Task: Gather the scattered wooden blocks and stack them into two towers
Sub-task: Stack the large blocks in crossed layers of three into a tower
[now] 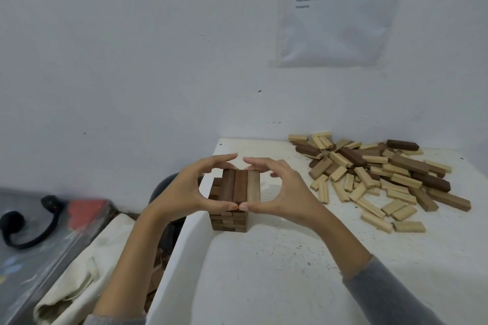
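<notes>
- White speckled table (277, 272) sits against a pale wall.
- Scattered pile of pale and dark wooden blocks (375, 174) lies at the far right.
- Short tower of wooden blocks (237, 187) stands by the table's left edge; its pieces look light and rigid, best pinched by their ends.
- Left hand (182, 192) and right hand (285, 192) curl round its top layer, thumbs on the near ends.

Perhaps a workroom: taped instruction sheet (340, 8)

Soft, even, cool light; only a faint shadow beside the tower (229, 219); motion blur smears the clutter (84, 212) at eight o'clock; wide-angle distortion bends the edges.
</notes>
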The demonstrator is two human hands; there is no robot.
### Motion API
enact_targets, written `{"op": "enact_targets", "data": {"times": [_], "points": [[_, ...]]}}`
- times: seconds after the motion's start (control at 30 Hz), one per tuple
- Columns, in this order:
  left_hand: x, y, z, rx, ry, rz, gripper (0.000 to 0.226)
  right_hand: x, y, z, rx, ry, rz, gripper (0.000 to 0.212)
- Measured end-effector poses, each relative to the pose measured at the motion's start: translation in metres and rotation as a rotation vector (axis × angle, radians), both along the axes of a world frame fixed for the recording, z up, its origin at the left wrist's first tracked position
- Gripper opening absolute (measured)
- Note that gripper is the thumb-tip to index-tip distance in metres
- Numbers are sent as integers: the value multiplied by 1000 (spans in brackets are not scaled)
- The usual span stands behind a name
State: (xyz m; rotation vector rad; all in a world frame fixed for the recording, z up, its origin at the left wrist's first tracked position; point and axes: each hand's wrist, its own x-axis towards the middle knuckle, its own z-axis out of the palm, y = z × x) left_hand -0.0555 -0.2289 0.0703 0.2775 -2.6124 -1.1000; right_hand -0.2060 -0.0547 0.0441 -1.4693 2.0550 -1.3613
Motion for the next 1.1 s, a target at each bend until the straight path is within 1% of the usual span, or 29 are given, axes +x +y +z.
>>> {"op": "enact_targets", "data": {"times": [0.4, 0.73, 0.9, 1.1], "points": [[11, -24, -16, 57, -82, 13, 84, 11, -28, -17, 70, -62, -22, 81], [10, -29, -18, 85, -94, 0, 83, 13, -30, -15, 89, -45, -37, 80], [9, -30, -20, 103, -133, -27, 84, 15, -28, -14, 100, -39, -11, 76], [8, -33, -21, 117, -156, -29, 85, 16, -26, -11, 119, -37, 0, 76]]}}
